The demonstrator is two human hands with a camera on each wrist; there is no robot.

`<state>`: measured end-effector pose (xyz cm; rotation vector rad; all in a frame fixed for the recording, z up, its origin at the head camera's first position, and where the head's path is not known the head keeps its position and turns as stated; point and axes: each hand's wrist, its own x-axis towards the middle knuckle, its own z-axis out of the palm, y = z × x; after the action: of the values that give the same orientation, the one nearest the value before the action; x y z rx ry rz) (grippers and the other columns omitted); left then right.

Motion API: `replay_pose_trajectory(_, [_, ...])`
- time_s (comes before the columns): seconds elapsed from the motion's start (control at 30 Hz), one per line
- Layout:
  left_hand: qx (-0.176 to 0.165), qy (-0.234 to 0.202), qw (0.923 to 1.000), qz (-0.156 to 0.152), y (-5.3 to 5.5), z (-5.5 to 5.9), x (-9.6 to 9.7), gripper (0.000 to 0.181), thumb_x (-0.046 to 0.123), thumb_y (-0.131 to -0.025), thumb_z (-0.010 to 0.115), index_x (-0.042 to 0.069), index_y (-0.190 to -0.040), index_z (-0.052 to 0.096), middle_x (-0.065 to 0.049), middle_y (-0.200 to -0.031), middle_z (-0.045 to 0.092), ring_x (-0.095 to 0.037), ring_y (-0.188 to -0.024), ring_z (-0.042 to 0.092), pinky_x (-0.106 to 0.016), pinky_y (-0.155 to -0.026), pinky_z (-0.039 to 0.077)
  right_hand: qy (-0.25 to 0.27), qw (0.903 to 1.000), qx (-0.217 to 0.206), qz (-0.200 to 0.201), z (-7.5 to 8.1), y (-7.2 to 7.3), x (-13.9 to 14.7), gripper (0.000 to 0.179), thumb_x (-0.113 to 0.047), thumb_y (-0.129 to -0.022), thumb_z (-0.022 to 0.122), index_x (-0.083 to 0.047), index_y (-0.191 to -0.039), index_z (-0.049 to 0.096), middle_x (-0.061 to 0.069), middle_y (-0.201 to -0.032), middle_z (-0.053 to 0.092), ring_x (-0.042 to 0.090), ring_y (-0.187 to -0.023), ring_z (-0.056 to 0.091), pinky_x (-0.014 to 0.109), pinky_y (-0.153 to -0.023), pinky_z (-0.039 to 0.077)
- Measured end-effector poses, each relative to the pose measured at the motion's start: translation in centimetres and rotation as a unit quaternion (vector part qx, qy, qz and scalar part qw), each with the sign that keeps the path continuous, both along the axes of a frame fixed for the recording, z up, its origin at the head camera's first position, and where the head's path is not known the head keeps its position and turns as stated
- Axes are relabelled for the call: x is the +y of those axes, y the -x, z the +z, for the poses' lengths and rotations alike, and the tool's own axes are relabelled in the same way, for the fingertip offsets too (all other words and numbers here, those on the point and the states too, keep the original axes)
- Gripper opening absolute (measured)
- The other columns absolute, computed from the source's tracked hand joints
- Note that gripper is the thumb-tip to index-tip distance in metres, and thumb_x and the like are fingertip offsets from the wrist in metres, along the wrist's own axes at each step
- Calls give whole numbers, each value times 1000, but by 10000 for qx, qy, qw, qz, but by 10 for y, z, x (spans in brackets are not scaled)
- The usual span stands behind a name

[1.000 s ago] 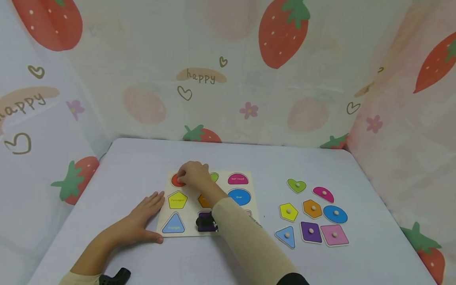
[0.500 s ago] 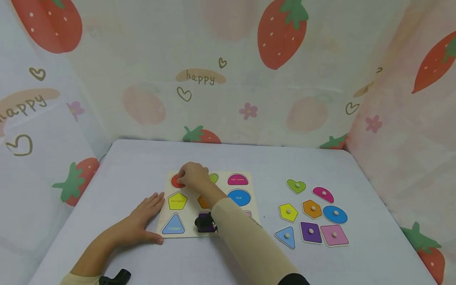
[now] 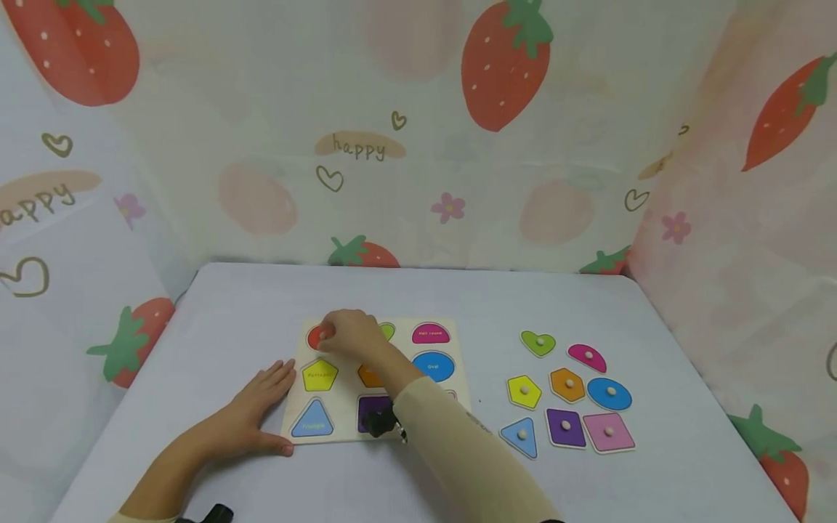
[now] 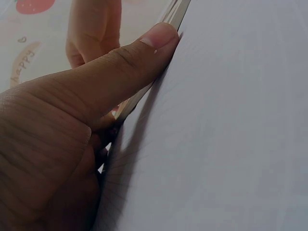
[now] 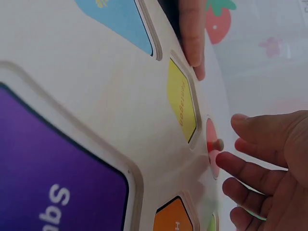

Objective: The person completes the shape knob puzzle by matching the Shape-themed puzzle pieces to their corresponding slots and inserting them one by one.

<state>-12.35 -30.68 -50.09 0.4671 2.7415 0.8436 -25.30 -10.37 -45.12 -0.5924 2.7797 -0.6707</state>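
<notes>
A wooden peg puzzle board (image 3: 344, 401) with coloured, labelled shape recesses lies left of the table's middle. At its far left corner sits a red round peg piece (image 3: 313, 338). My right hand (image 3: 353, 335) hovers there; in the right wrist view its thumb and fingers are spread apart near the piece's small wooden knob (image 5: 220, 144), with a slight gap. My left hand (image 3: 251, 418) rests along the board's left side, fingers extended. In the left wrist view, its thumb (image 4: 161, 38) presses against the board's near edge. The right forearm hides part of the board.
Right of the board lie several loose knobbed pieces, among them a green heart (image 3: 538, 343), a blue oval (image 3: 609, 394), a purple square (image 3: 565, 428) and a light blue triangle (image 3: 521, 437). Strawberry-printed curtains (image 3: 451, 167) enclose the white table (image 3: 458, 479).
My right fingers have loosened from the red round piece, and its knob now shows. The left hand keeps its place on the board. The head view has shifted slightly.
</notes>
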Motion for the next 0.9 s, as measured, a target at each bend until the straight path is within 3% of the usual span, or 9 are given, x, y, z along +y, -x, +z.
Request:
replay_pose_trajectory(0.13, [6, 69, 10000, 34, 0, -3, -1, 128, 67, -65, 86, 7, -162, 27, -9, -172, 17, -37, -159, 4, -66, -123, 9, -133, 9997, 195, 12, 0, -6, 6, 40, -40, -92, 77, -25, -128, 71, -10, -109, 73, 13, -101, 58, 35, -98, 52])
replay_pose_trajectory(0.6, [-51, 160, 9997, 151, -2, -1, -1, 129, 68, -65, 85, 8, -163, 26, -9, -172, 16, -38, -159, 4, -67, -123, 9, 441, 9965, 648, 288, 20, -35, 59, 37, -34, -91, 78, -23, -127, 73, -4, -115, 74, 16, -112, 59, 37, -97, 55])
replay_pose_trajectory(0.77, [-53, 197, 9997, 168, -1, -3, -3, 130, 68, -64, 86, 9, -163, 26, -7, -173, 15, -36, -159, 4, -66, -124, 11, 448, 9929, 935, 580, 27, -50, 80, 36, -33, -91, 79, -22, -126, 74, -3, -117, 75, 17, -115, 58, 39, -100, 53])
replay_pose_trajectory(0.9, [-58, 181, 9998, 111, 0, -4, -2, 129, 68, -65, 85, 9, -163, 25, -7, -173, 15, -37, -159, 4, -66, -123, 11, 407, 9855, 1404, 857, 35, -57, 107, 35, -33, -92, 78, -23, -125, 73, -6, -119, 74, 18, -118, 59, 41, -104, 49])
